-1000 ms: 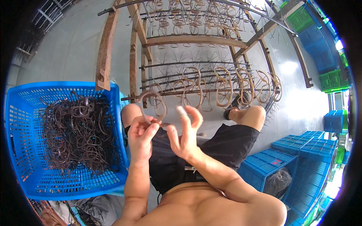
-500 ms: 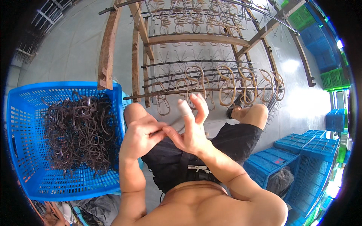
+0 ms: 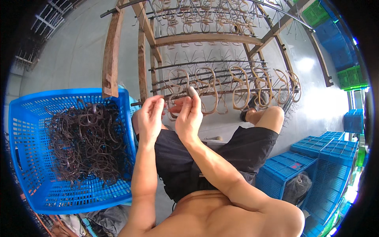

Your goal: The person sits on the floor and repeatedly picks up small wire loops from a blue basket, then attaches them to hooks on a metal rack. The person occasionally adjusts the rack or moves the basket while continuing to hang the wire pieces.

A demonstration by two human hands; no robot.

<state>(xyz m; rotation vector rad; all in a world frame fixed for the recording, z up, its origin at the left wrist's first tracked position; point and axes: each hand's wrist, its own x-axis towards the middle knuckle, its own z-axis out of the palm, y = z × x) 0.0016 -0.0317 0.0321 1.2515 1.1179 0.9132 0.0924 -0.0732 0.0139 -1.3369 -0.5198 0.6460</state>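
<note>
Brown eyeglass frames hang upright in a row on dark rods of a wooden rack before me. At the row's left end, my right hand has its fingers closed at an eyeglass frame; a pale cover sits on one fingertip. My left hand is beside it, thumb and fingers pinched together near the rod's left end. What lies between the left fingertips is too small to tell. A blue basket at my left holds a tangled heap of dark eyeglass frames.
Wooden posts of the rack stand ahead, with more frames on rods farther back. Thin wires stick out from the rods. Blue crates are at the right, with a grey plastic bag in one. Green crates stand beyond.
Both hands have moved forward from above my lap to the left end of the rack's row. They were close together pinching and are now slightly apart. An eyeglass loop now shows above the right hand.
</note>
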